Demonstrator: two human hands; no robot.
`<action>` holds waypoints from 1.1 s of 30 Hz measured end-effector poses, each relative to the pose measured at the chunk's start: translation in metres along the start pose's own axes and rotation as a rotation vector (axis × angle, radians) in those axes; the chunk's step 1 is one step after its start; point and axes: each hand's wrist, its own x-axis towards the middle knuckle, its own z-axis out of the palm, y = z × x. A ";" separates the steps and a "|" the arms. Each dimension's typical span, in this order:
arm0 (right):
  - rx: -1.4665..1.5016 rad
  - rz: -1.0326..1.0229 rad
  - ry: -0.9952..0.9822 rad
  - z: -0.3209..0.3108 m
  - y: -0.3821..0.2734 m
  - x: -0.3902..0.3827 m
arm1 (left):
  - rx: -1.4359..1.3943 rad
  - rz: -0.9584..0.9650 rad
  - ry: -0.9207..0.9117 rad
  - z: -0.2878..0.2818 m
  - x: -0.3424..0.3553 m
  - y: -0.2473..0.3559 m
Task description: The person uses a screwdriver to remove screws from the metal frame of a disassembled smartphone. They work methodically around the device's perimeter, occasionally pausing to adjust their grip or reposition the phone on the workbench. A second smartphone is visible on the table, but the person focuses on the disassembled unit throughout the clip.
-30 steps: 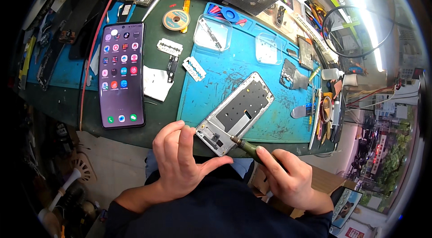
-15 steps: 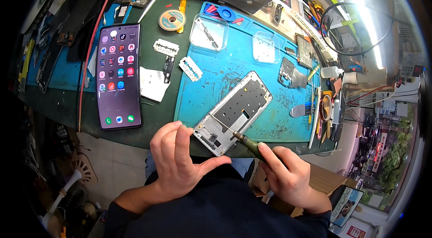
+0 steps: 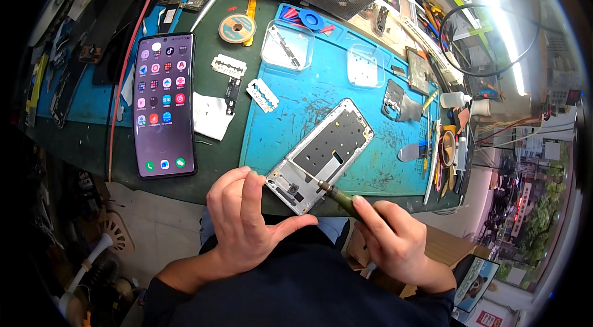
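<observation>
A stripped phone frame [image 3: 321, 157], silver with a black plate inside, lies slanted on the blue work mat [image 3: 272, 135]. My left hand [image 3: 250, 219] is at its near end, fingers stretched and thumb spread out. A fingertip seems to touch the frame's left corner; the thumb tip is close to the right corner. My right hand [image 3: 392, 237] grips a green-handled tool [image 3: 338, 195] with a dark collar and a long thin metal shaft. The shaft crosses the frame, its tip near the black plate's lower left edge. Which kind of tool it is, I cannot tell.
A lit phone [image 3: 164, 104] lies on the left. Razor blades [image 3: 262, 95], a solder wire spool [image 3: 236, 29] and a clear plastic box [image 3: 288, 45] are behind the frame. Another clear tray [image 3: 365, 65] and several hand tools [image 3: 449, 148] are on the right.
The tool's collar has shifted very slightly to the left over the frame. My left hand and the frame look almost unmoved.
</observation>
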 end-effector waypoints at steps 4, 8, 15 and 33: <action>0.011 -0.016 -0.014 -0.002 -0.002 0.000 | -0.001 -0.001 0.003 0.001 -0.001 0.000; 0.014 -0.020 -0.008 -0.001 -0.003 0.000 | 0.004 -0.004 -0.004 0.000 -0.001 0.000; 0.035 -0.035 -0.021 0.002 -0.004 -0.003 | 0.003 -0.005 -0.010 -0.001 0.000 0.000; 0.078 0.032 0.014 0.009 -0.008 -0.010 | 0.005 -0.015 -0.003 0.001 -0.002 0.000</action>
